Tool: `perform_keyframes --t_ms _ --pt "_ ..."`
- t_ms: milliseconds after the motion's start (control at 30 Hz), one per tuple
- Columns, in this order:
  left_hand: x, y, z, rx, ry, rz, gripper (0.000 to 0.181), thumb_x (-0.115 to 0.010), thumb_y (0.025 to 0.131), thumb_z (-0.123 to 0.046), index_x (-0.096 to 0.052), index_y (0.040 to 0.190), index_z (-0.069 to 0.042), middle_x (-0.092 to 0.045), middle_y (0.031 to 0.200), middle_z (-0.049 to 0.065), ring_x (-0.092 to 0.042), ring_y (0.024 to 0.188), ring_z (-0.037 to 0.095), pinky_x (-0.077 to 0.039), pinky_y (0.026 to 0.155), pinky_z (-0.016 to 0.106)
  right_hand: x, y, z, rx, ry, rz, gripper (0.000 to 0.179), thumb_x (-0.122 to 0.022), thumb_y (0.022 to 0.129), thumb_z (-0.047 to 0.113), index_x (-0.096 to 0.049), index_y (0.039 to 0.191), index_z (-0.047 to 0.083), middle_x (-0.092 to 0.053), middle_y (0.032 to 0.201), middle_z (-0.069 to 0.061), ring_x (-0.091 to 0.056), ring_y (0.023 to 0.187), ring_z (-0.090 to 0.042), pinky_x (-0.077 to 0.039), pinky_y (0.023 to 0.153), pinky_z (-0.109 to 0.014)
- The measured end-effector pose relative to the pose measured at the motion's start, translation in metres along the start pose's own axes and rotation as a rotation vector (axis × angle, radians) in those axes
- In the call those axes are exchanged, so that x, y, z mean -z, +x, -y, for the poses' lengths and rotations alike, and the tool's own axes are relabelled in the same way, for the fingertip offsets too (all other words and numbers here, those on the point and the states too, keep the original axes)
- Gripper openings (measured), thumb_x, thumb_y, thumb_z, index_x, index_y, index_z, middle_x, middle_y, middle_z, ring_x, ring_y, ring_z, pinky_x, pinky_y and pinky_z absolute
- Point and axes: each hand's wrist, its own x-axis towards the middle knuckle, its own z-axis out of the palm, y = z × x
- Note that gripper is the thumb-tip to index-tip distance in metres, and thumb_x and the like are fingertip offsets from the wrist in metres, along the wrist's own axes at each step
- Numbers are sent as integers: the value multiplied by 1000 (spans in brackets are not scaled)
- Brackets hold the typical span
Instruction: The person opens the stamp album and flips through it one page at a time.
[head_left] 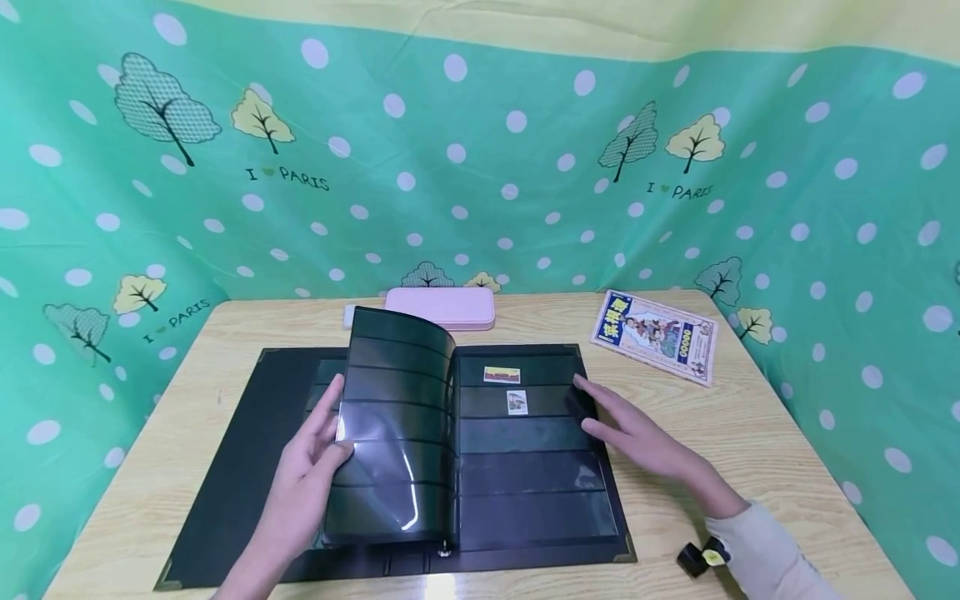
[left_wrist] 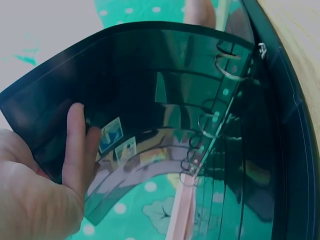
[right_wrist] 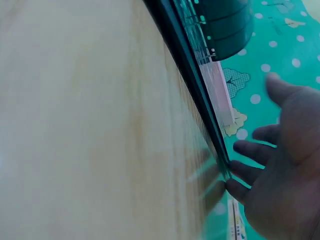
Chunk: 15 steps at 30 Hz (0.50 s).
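Note:
A black ring-bound stamp album (head_left: 225,483) lies spread on the table. My left hand (head_left: 296,487) pinches the outer edge of a raised black page (head_left: 393,408), thumb on the near face and fingers behind. That page stands bowed over the rings. Several stamps (left_wrist: 111,134) show on its far side in the left wrist view. On the right-hand page, a red-and-yellow stamp (head_left: 502,375) sits in the top row and a pale stamp (head_left: 517,402) in the row below. My right hand (head_left: 637,433), fingers loosely extended, is at the album's right edge, holding nothing.
Behind the album sits a pink case (head_left: 442,308), with a white item (head_left: 348,317) partly hidden beside it. A printed booklet (head_left: 656,336) lies at the back right. Small black objects (head_left: 693,560) are beside my right sleeve. A green dotted cloth (head_left: 480,208) surrounds the table.

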Motion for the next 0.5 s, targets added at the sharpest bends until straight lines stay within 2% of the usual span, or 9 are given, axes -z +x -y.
perform_keyframes --t_ms 33,100,167,233,267,333,467,500 --pt "2 0 2 5 -21 0 75 -46 111 6 -22 179 -17 -18 185 7 -27 164 42 -39 104 4 0 0 -2 -3 -26 15 72 -60 116 28 -27 177 11 -27 181 -22 -21 166 -51 -21 127 -77" --pt "6 1 6 23 -67 -6 74 -46 112 5 -24 179 -19 -26 182 11 -42 159 27 -45 103 7 -1 0 -5 -8 -75 41 76 -65 114 33 -28 177 11 -24 182 -21 -17 167 -52 -19 127 -78" --pt "9 1 9 52 -113 -12 73 -45 113 3 -24 179 -22 -35 177 16 -58 146 12 -53 98 13 -3 0 -8 6 -132 58 81 -70 111 38 -32 176 9 -23 183 -20 -14 167 -52 -19 127 -79" --pt "12 1 10 82 -159 -17 72 -45 115 1 -26 179 -25 -42 172 20 -69 129 3 -61 92 21 -5 -1 -11 30 -170 67 85 -75 107 41 -35 174 8 -23 183 -18 -14 168 -52 -19 127 -79" --pt "12 1 11 90 -188 -15 71 -45 115 0 -26 179 -25 -50 168 16 -73 121 2 -64 88 25 -7 -1 -12 41 -186 69 87 -77 105 43 -36 174 7 -24 183 -17 -13 168 -51 -20 127 -79" --pt "13 1 11 96 -237 -5 69 -45 116 -2 -26 179 -26 -59 163 2 -76 117 7 -66 87 29 -8 -2 -13 67 -217 66 91 -81 102 45 -38 173 6 -24 183 -18 -14 167 -52 -22 126 -79" --pt "12 2 9 95 -307 19 68 -47 117 -4 -26 179 -26 -70 145 -21 -81 110 19 -68 84 37 -8 -3 -12 87 -240 59 97 -84 99 46 -37 173 5 -24 183 -19 -16 167 -53 -24 124 -81" --pt "12 3 8 96 -316 23 69 -47 117 -4 -26 179 -27 -70 145 -19 -81 109 21 -68 83 39 -8 -4 -11 89 -242 58 97 -85 98 46 -37 173 5 -25 182 -19 -16 166 -53 -25 124 -81"
